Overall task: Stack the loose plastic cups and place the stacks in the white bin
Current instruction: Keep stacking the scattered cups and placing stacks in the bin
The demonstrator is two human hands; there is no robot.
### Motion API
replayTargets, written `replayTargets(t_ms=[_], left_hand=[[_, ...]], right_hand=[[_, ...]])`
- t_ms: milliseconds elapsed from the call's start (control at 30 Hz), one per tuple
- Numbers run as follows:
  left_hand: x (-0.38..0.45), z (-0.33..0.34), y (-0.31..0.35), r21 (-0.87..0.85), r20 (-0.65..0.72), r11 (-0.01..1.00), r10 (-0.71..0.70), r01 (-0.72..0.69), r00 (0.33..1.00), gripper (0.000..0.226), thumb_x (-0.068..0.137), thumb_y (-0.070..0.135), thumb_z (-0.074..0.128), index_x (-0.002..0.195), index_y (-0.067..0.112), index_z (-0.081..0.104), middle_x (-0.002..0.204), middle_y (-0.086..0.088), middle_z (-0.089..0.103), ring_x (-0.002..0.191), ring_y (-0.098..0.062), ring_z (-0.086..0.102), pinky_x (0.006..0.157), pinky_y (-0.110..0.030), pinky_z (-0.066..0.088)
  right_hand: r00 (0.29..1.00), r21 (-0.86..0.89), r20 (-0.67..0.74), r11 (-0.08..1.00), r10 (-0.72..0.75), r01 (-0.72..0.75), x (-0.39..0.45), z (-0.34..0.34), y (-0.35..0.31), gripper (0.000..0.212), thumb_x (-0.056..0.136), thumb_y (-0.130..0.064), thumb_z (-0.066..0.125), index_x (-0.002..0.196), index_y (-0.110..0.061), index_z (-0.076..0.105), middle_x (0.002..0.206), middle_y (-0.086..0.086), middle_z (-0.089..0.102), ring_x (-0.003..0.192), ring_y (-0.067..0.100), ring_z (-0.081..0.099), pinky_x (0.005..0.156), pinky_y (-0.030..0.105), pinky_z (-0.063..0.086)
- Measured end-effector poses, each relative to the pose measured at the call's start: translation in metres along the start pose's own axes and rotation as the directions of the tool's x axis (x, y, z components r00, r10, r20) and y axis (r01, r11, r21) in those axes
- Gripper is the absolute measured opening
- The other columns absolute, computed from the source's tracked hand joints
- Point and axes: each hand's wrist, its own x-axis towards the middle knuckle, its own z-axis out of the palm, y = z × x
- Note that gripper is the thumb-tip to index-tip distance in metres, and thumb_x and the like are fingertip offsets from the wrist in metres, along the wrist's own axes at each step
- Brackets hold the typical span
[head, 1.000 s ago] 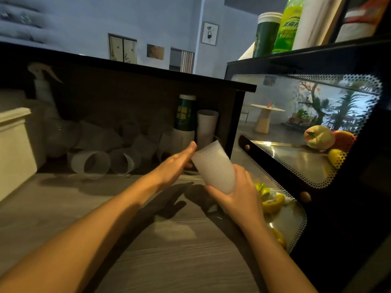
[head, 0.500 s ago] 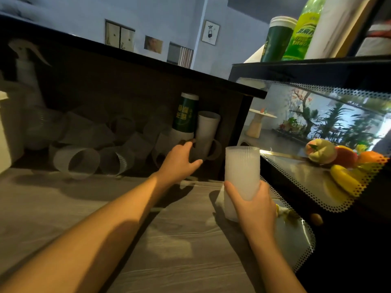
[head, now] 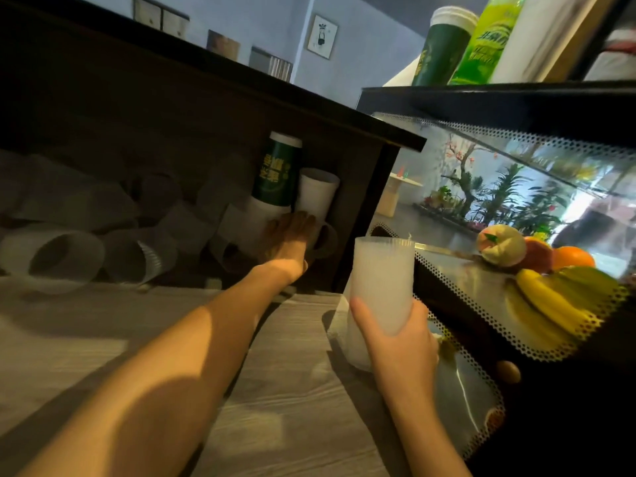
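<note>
Several loose frosted plastic cups (head: pixel 65 258) lie on their sides in the dark recess under the black ledge, on the wooden counter (head: pixel 275 390). My left hand (head: pixel 292 235) reaches deep into the recess with its fingers stretched forward. They touch a small cup lying on its side (head: pixel 325 239), below an upright white cup (head: pixel 316 192) and a green printed cup (head: pixel 278 175). My right hand (head: pixel 395 342) grips an upright ribbed frosted cup (head: pixel 382 280), held just above the counter at the display case's corner. The white bin is out of view.
A glass display case (head: pixel 481 270) with a peach, oranges and bananas (head: pixel 543 297) stands close on the right. Its black top (head: pixel 516 98) carries a green cup and a green bottle. The black ledge (head: pixel 241 87) overhangs the cups.
My left hand has pushed further into the recess, from the open counter to the cups by the green cup. My right hand turned its cup upright and holds it still.
</note>
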Motion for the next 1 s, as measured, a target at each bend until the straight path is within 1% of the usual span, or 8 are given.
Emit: replayTargets(t_ms=[233, 400, 467, 533, 633, 767, 900, 1000], left_hand=[[-0.006, -0.006, 0.002, -0.129, -0.066, 0.992, 0.001, -0.010, 0.998, 0.083, 0.088, 0.040, 0.067, 0.153, 0.024, 0.019, 0.159, -0.003, 0.023, 0.144, -0.026, 0.024, 0.117, -0.037, 0.016], [-0.020, -0.020, 0.004, -0.395, -0.098, 0.918, -0.014, -0.026, 0.995, 0.083, 0.086, 0.049, 0.068, 0.152, 0.021, 0.026, 0.154, -0.007, 0.032, 0.140, -0.026, 0.032, 0.111, -0.033, 0.026], [-0.027, -0.025, 0.005, -0.500, -0.105, 0.866, -0.030, -0.027, 0.994, 0.074, 0.086, 0.050, 0.068, 0.145, 0.017, 0.040, 0.133, -0.007, 0.054, 0.125, -0.026, 0.050, 0.095, -0.030, 0.042], [-0.035, -0.034, 0.003, -0.511, -0.190, 0.859, -0.061, -0.046, 0.980, 0.064, 0.082, 0.056, 0.069, 0.129, 0.014, 0.053, 0.112, -0.003, 0.063, 0.107, -0.023, 0.061, 0.081, -0.030, 0.051], [-0.047, -0.051, -0.004, -0.490, -0.318, 0.864, -0.058, -0.112, 0.946, 0.070, 0.081, 0.057, 0.069, 0.131, 0.011, 0.052, 0.116, -0.006, 0.062, 0.106, -0.021, 0.058, 0.078, -0.029, 0.048], [-0.064, -0.073, -0.023, -0.606, -0.347, 0.777, -0.062, -0.173, 0.936, 0.050, 0.082, 0.051, 0.072, 0.112, 0.017, 0.053, 0.104, 0.002, 0.058, 0.098, -0.016, 0.056, 0.077, -0.026, 0.044], [-0.091, -0.105, -0.042, -0.665, -0.349, 0.721, -0.071, -0.193, 0.935, 0.061, 0.081, 0.044, 0.074, 0.133, 0.023, 0.052, 0.120, 0.007, 0.051, 0.112, -0.009, 0.052, 0.093, -0.029, 0.050], [-0.117, -0.132, -0.055, -0.588, -0.307, 0.785, 0.005, -0.194, 0.952, 0.069, 0.079, 0.052, 0.070, 0.139, 0.026, 0.048, 0.123, 0.005, 0.047, 0.112, -0.009, 0.048, 0.087, -0.019, 0.046]], right_hand=[[1.000, -0.001, -0.005, 1.000, -0.009, 0.009, 0.000, 0.001, 0.001, 0.072, 0.068, -0.070, 0.066, 0.121, -0.028, 0.042, 0.104, -0.006, 0.051, 0.095, 0.019, 0.053, 0.079, 0.039, 0.049], [1.000, 0.038, -0.004, 0.999, -0.007, 0.007, -0.001, 0.000, 0.001, 0.071, 0.070, -0.069, 0.069, 0.119, -0.026, 0.043, 0.105, -0.005, 0.053, 0.095, 0.020, 0.055, 0.078, 0.041, 0.051], [1.000, 0.051, -0.010, 0.999, 0.001, 0.000, -0.001, -0.001, 0.000, 0.071, 0.070, -0.068, 0.069, 0.120, -0.024, 0.043, 0.106, -0.004, 0.052, 0.095, 0.020, 0.054, 0.079, 0.040, 0.051], [1.000, 0.064, -0.013, 0.998, 0.005, -0.005, -0.001, -0.001, 0.000, 0.072, 0.071, -0.066, 0.070, 0.122, -0.023, 0.044, 0.107, -0.003, 0.052, 0.095, 0.021, 0.053, 0.076, 0.038, 0.048], [1.000, 0.057, 0.001, 0.998, -0.003, 0.002, -0.001, -0.001, -0.001, 0.073, 0.071, -0.067, 0.068, 0.122, -0.022, 0.042, 0.106, -0.002, 0.050, 0.095, 0.021, 0.053, 0.074, 0.037, 0.048], [0.999, 0.051, 0.034, 0.998, -0.038, 0.036, -0.005, 0.002, -0.001, 0.077, 0.066, -0.073, 0.065, 0.121, -0.026, 0.040, 0.106, -0.004, 0.050, 0.094, 0.019, 0.055, 0.075, 0.042, 0.054], [0.977, -0.052, 0.142, 0.984, -0.159, 0.168, -0.010, -0.001, -0.009, 0.079, 0.068, -0.069, 0.068, 0.128, -0.025, 0.043, 0.111, -0.002, 0.052, 0.097, 0.021, 0.053, 0.071, 0.034, 0.045], [0.925, -0.066, 0.241, 0.946, -0.295, 0.319, -0.018, -0.001, -0.014, 0.082, 0.070, -0.065, 0.071, 0.136, -0.026, 0.040, 0.121, -0.003, 0.051, 0.104, 0.018, 0.053, 0.072, 0.032, 0.042]])
